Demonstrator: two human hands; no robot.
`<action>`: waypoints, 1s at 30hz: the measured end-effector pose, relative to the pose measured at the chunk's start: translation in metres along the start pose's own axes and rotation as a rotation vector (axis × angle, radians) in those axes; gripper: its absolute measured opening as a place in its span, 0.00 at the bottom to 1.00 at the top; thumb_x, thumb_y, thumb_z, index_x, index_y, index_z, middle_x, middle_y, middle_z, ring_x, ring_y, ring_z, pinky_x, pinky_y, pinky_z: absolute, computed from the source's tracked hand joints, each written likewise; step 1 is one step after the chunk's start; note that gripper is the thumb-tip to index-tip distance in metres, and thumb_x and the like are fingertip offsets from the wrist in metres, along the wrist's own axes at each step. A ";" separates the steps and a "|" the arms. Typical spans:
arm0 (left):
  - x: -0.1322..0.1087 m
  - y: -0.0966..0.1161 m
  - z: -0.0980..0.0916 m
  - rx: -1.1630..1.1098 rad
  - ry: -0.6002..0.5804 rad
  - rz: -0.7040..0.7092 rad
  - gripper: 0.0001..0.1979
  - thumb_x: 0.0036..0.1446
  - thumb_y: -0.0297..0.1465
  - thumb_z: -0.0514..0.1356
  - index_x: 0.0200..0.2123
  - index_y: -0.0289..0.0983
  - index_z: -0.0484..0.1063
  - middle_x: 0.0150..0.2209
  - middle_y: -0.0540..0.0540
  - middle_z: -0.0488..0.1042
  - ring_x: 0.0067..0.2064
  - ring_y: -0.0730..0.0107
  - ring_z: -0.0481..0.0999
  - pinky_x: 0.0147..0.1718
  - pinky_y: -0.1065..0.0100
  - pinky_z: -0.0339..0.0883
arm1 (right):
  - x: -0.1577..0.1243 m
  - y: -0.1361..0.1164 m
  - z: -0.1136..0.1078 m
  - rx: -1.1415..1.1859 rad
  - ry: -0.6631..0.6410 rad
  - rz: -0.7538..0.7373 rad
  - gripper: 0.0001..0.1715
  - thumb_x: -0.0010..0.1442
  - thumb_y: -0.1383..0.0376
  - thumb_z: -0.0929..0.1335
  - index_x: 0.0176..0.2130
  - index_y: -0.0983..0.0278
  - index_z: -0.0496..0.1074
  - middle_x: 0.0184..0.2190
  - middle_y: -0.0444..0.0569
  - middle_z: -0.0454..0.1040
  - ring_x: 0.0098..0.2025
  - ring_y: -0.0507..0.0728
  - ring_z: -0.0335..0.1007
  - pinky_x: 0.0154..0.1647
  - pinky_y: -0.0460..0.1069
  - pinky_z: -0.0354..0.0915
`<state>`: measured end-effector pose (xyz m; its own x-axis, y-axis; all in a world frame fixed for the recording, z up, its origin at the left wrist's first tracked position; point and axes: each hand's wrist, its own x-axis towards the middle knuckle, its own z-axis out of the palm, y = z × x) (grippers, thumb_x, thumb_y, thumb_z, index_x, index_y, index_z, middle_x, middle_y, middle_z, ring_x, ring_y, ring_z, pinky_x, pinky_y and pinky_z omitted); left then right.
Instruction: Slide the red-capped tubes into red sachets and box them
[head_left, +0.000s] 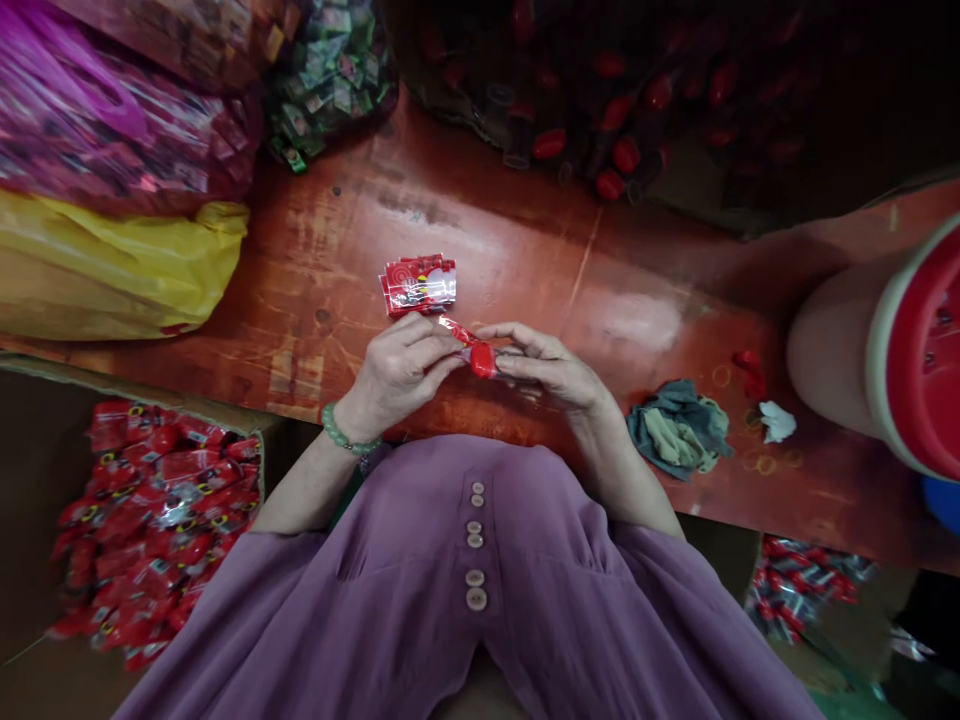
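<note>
My right hand (559,370) is closed around a small clear container with a red cap (484,361), its capped end pointing left. In my left hand (399,368), thumb and fingers pinch a glossy red printed plastic sleeve (456,329) right beside the cap. Where the sleeve meets the container is partly hidden by my fingers. A small stack of flat red printed sleeves (418,286) lies on the table just beyond my left hand. Both hands are close together above the table's near edge.
Bulging bags, one yellow (120,270), stand at the left on the red table (510,230). Red-capped containers (626,155) fill a dark box at the back. A crumpled cloth (679,428) and a bucket (840,340) are at right. Below left, a carton holds red-wrapped pieces (161,510).
</note>
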<state>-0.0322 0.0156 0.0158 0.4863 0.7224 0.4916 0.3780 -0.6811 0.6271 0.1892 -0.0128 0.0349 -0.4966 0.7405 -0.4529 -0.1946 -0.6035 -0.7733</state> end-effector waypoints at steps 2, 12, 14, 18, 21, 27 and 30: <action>-0.003 0.000 0.003 0.010 -0.018 0.028 0.04 0.61 0.29 0.63 0.39 0.36 0.78 0.36 0.45 0.81 0.37 0.69 0.78 0.39 0.66 0.74 | 0.001 0.001 -0.003 0.000 0.006 0.033 0.22 0.58 0.60 0.73 0.51 0.62 0.70 0.26 0.37 0.69 0.18 0.42 0.51 0.15 0.40 0.45; -0.012 0.005 0.013 0.143 -0.110 0.082 0.06 0.64 0.29 0.60 0.41 0.33 0.76 0.37 0.42 0.80 0.38 0.65 0.76 0.38 0.63 0.73 | -0.002 0.011 -0.018 0.076 0.018 0.178 0.23 0.57 0.64 0.72 0.53 0.64 0.72 0.22 0.36 0.66 0.15 0.42 0.47 0.12 0.40 0.41; -0.013 0.006 0.014 0.155 -0.111 0.094 0.06 0.64 0.28 0.60 0.40 0.33 0.76 0.37 0.41 0.80 0.37 0.65 0.75 0.38 0.63 0.73 | -0.002 0.013 -0.020 0.086 0.012 0.190 0.23 0.57 0.65 0.72 0.53 0.64 0.71 0.22 0.36 0.67 0.15 0.42 0.48 0.12 0.39 0.42; -0.016 0.007 0.017 0.123 -0.136 0.088 0.07 0.64 0.29 0.60 0.41 0.33 0.76 0.37 0.41 0.79 0.38 0.65 0.74 0.39 0.62 0.73 | 0.001 0.019 -0.023 0.144 0.029 0.204 0.23 0.56 0.65 0.72 0.52 0.65 0.72 0.20 0.35 0.67 0.14 0.41 0.44 0.12 0.39 0.39; -0.019 0.006 0.020 0.105 -0.157 0.071 0.08 0.65 0.31 0.59 0.40 0.35 0.77 0.36 0.42 0.79 0.37 0.65 0.74 0.39 0.62 0.72 | 0.004 0.022 -0.022 0.155 0.065 0.224 0.20 0.54 0.65 0.72 0.48 0.67 0.73 0.17 0.34 0.65 0.13 0.41 0.42 0.11 0.39 0.37; -0.023 0.002 0.022 0.068 -0.172 0.000 0.10 0.64 0.32 0.60 0.46 0.38 0.77 0.41 0.41 0.80 0.42 0.62 0.76 0.42 0.58 0.72 | 0.002 0.018 -0.011 0.041 0.132 0.189 0.18 0.55 0.63 0.72 0.46 0.65 0.74 0.16 0.35 0.64 0.13 0.43 0.45 0.12 0.40 0.40; -0.023 0.001 0.024 0.031 -0.194 -0.008 0.12 0.64 0.29 0.59 0.49 0.40 0.77 0.45 0.41 0.81 0.47 0.59 0.77 0.46 0.55 0.71 | -0.001 0.017 -0.004 -0.038 0.206 0.159 0.18 0.58 0.62 0.71 0.48 0.65 0.73 0.18 0.35 0.64 0.15 0.44 0.48 0.13 0.41 0.43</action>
<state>-0.0245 -0.0045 -0.0094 0.6247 0.6936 0.3587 0.4056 -0.6808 0.6099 0.1895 -0.0226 0.0209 -0.3349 0.6839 -0.6482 -0.0935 -0.7086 -0.6994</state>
